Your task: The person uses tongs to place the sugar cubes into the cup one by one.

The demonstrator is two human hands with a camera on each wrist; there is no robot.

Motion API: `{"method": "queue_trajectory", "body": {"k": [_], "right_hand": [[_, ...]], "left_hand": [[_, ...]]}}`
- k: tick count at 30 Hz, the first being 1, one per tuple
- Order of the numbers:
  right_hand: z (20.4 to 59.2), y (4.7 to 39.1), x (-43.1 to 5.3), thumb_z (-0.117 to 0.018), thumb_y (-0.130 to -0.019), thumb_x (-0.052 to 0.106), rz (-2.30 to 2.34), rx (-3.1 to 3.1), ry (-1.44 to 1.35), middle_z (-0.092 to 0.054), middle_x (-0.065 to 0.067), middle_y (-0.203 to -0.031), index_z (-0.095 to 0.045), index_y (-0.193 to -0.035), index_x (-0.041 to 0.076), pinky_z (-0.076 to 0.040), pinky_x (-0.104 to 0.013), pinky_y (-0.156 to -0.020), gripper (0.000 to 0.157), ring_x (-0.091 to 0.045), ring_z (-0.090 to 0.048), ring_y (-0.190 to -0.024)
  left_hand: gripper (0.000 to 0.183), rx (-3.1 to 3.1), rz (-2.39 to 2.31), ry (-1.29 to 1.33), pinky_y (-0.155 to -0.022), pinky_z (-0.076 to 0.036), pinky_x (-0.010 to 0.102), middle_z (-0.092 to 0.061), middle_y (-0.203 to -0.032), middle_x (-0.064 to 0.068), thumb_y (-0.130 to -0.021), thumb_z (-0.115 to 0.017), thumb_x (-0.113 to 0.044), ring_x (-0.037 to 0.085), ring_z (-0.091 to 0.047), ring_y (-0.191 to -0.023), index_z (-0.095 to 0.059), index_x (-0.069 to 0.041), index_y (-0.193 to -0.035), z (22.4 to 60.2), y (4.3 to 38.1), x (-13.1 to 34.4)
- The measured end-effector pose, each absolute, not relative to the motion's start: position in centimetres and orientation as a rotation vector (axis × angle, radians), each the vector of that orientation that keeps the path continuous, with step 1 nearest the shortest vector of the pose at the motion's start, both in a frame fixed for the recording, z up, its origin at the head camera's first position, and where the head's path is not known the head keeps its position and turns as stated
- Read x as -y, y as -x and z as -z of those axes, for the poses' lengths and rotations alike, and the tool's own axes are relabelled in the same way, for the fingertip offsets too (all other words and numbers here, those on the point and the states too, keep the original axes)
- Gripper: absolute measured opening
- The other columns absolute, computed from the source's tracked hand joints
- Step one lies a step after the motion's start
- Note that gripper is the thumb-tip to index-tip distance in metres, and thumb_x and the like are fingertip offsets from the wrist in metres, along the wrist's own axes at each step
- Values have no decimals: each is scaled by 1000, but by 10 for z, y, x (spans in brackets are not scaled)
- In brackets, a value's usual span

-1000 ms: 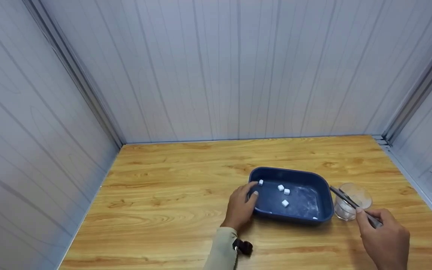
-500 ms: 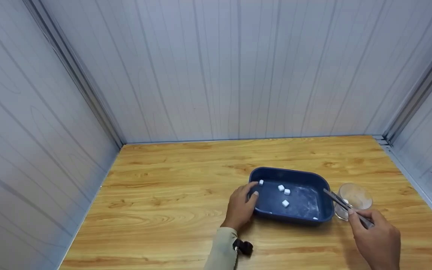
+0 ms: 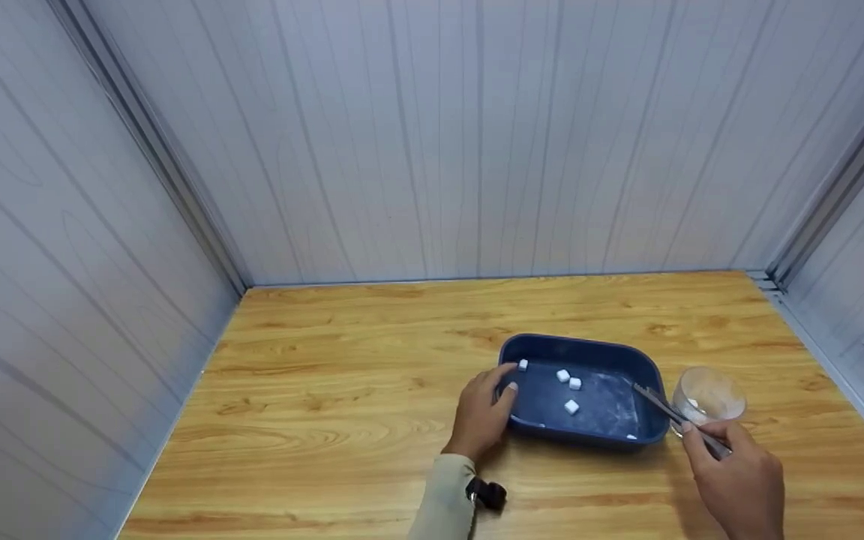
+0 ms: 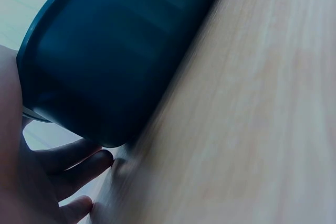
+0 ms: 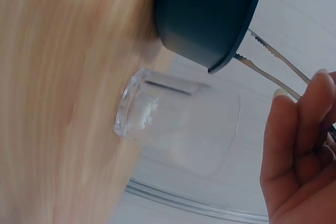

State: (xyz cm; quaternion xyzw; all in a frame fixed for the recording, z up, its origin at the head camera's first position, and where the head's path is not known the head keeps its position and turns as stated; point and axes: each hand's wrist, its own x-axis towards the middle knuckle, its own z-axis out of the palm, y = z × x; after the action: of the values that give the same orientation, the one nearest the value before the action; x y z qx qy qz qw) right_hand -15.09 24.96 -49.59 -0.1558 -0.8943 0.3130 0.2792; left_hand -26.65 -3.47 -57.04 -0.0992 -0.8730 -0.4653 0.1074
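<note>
A dark blue rectangular tray (image 3: 552, 433) holds several small white cubes; a middle pair of cubes (image 3: 569, 379) lies close together. My left hand (image 3: 480, 416) holds the tray's left end, fingertips over the rim. In the left wrist view other fingers (image 4: 79, 171) curl at the tray's lower corner. My right hand (image 3: 739, 472) grips metal tongs (image 3: 661, 403) with serrated tips. Those tips reach over the tray's right rim, apart, with nothing between them. Beside the tray's right end stands a clear glass (image 5: 178, 124) with something white at its bottom.
The wooden table (image 3: 327, 405) runs to a white panelled wall (image 3: 432, 150) behind and side walls left and right. Pale powdery marks show on the tray floor near its right end. The left wrist wears a dark band (image 3: 486, 493).
My right hand has moved left with the tongs, whose tips have gone from above the glass to inside the tray's right end. The left hand and tray have stayed put.
</note>
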Motion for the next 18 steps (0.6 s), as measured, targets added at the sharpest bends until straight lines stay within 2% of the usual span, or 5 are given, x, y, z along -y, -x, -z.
{"method": "queue_trajectory", "body": {"k": [8, 18], "right_hand": [[501, 150, -243, -73, -76, 25, -848, 2412, 361, -67, -12, -76, -66, -78, 9, -41, -41, -61, 18, -31, -62, -69], [504, 150, -237, -74, -76, 25, -851, 2436, 309, -67, -9, -72, -66, -76, 10, -42, -43, -59, 18, -27, -60, -65]], "left_hand": [[34, 2573, 1370, 323, -96, -38, 36, -57, -119, -9, -93, -52, -32, 8, -49, -112, -57, -28, -127, 571, 266, 35], [34, 2565, 1374, 326, -95, -38, 36, -57, -117, -10, -93, -53, -32, 9, -49, -112, -57, -27, -126, 571, 267, 35]]}}
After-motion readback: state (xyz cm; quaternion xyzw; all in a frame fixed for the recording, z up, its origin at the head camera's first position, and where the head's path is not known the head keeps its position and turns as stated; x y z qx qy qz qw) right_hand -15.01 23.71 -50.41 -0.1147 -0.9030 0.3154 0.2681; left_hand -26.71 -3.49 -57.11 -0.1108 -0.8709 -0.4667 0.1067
